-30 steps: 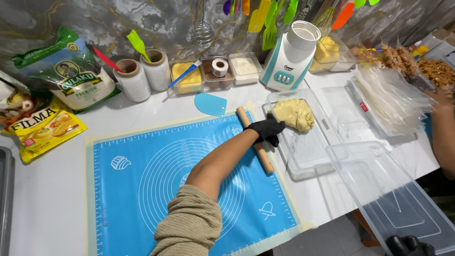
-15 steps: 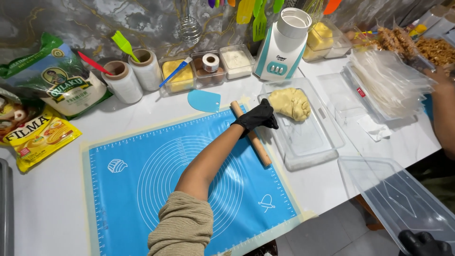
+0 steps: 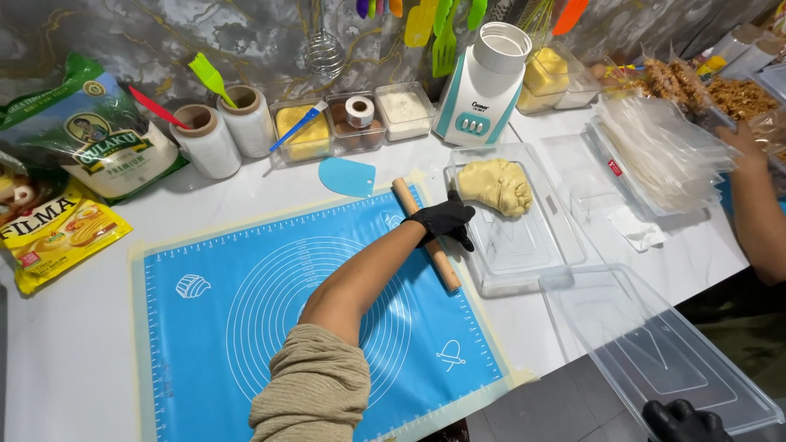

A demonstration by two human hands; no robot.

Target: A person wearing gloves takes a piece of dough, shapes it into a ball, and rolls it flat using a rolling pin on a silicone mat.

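Single head-worn view, looking steeply down onto a white worktop from the near edge.

The scene is seen from above and slightly behind the person's own arms, facing the grey marbled back wall (image 3: 246, 41), which fills the top of the frame. The blue silicone baking mat with printed circles (image 3: 270, 327) is centred low and close, and the black-gloved left hand (image 3: 444, 221) is caught mid-frame at arm's reach. The black-gloved right hand (image 3: 684, 421) is cropped by the bottom right corner. Another person's bare arm (image 3: 757, 213) is cut by the right edge. No second view is provided, so nothing is shared.
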